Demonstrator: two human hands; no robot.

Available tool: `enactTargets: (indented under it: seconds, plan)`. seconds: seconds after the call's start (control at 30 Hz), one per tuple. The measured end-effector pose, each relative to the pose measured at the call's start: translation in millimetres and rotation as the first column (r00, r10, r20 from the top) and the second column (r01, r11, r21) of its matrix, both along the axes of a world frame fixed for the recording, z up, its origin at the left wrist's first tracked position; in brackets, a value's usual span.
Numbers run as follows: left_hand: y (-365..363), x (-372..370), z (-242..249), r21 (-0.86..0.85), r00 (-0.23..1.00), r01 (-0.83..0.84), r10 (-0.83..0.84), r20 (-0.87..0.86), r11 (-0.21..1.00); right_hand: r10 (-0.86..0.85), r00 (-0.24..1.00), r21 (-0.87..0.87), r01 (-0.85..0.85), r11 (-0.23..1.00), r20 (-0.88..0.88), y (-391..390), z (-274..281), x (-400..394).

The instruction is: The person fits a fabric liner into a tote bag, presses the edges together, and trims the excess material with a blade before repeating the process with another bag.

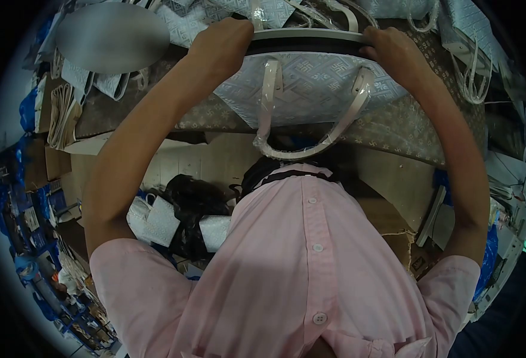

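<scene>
A pale silver-blue handbag with a woven geometric pattern is in front of me at the table's near edge. Its mouth faces up, showing a dark band under a white rim. My left hand is closed around the left end of that rim. At the opposite end, my right hand grips the rim, fingers curled over it. The near handle, white and wrapped in clear film, hangs down the bag's front past the table edge. Another white handle shows behind the rim.
A brown patterned cloth covers the table. More silvery bags and loose handles lie along its back. Below are a black plastic bag, a white patterned bag and a cardboard box. Cluttered shelves stand at left.
</scene>
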State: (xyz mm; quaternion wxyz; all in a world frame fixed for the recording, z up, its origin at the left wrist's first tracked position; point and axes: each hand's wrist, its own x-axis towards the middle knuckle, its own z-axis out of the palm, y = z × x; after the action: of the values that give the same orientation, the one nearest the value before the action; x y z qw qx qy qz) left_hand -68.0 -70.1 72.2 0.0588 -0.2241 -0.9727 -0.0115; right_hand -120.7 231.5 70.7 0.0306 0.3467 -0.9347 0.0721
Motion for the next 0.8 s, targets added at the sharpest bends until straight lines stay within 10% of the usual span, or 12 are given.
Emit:
enactTargets:
  seconds: [0.8]
  plan:
    - [1, 6, 21, -0.285, 0.974, -0.216, 0.227, 0.004, 0.934, -0.092, 0.949, 0.33, 0.195, 0.924, -0.303, 8, 13, 10]
